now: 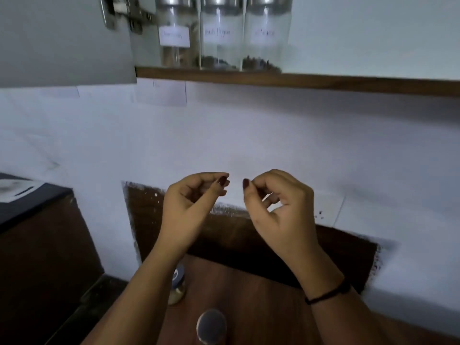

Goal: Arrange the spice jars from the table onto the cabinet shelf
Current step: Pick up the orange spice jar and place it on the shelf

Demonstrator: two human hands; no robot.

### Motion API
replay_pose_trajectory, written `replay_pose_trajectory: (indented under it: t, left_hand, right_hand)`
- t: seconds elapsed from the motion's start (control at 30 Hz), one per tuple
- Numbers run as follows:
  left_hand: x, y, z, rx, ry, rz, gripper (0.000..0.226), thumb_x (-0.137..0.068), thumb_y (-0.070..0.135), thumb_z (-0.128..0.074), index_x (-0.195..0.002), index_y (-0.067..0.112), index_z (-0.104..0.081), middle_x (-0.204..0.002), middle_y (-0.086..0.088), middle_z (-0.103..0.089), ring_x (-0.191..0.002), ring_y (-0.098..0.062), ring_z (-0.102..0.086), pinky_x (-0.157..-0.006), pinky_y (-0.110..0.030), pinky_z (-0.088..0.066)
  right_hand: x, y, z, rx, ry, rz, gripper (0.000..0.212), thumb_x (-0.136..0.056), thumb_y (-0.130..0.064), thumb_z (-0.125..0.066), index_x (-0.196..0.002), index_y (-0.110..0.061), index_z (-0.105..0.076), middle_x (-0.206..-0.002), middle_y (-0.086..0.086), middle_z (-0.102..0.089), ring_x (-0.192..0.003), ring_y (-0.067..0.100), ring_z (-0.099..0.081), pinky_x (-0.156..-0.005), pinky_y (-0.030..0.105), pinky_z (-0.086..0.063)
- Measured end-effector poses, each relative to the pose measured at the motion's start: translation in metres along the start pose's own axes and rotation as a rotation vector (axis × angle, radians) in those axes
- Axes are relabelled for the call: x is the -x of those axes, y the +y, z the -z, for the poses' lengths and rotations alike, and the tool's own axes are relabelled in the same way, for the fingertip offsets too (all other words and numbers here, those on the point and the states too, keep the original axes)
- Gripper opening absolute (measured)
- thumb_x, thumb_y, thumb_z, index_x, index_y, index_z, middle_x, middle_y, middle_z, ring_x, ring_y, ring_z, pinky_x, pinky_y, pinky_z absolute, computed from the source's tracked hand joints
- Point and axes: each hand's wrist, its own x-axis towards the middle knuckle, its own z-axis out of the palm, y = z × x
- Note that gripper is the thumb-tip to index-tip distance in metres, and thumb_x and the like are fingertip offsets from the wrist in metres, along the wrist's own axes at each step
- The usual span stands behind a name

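Note:
Three tall glass spice jars with metal lids and white labels stand side by side on the cabinet shelf (323, 82): a left jar (177, 33), a middle jar (220, 33) and a right jar (267, 31). On the wooden table (261, 307) below, a small dark-lidded jar (178, 286) shows partly behind my left forearm. A metal-lidded jar (211, 326) stands at the bottom edge. My left hand (189, 207) and my right hand (276, 205) hover mid-air between shelf and table, fingers loosely curled, holding nothing.
The cabinet door (62, 41) hangs open at the upper left with its hinge (129, 13) showing. A white wall (273, 135) fills the middle. A dark counter (22, 202) sits at the left. Shelf room lies to the right of the jars.

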Motion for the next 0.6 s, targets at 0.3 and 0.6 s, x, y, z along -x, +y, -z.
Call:
replay_pose_trajectory:
  t: [0.3, 0.6]
  left_hand:
    - [0.080, -0.080, 0.030, -0.032, 0.078, 0.147, 0.018, -0.097, 0.011, -0.060, -0.095, -0.002, -0.072, -0.092, -0.013, -0.074, -0.091, -0.030, -0.070, -0.083, -0.043, -0.058]
    - [0.182, -0.209, 0.038, -0.358, -0.185, 0.710, 0.045, -0.086, 0.033, -0.074, -0.126, 0.018, -0.059, -0.125, 0.009, -0.059, -0.112, -0.009, -0.059, -0.090, -0.029, -0.054]
  right_hand:
    - [0.100, 0.016, -0.049, -0.127, -0.173, -0.229, 0.023, -0.092, -0.009, -0.062, -0.069, -0.006, -0.062, -0.065, 0.000, -0.054, -0.054, 0.011, -0.051, -0.047, 0.024, -0.040]
    - [0.240, 0.076, -0.096, -0.073, -0.807, -1.038, 0.045, -0.098, -0.026, -0.055, -0.142, -0.022, -0.045, -0.146, -0.003, -0.045, -0.133, 0.011, -0.044, -0.100, 0.023, -0.043]
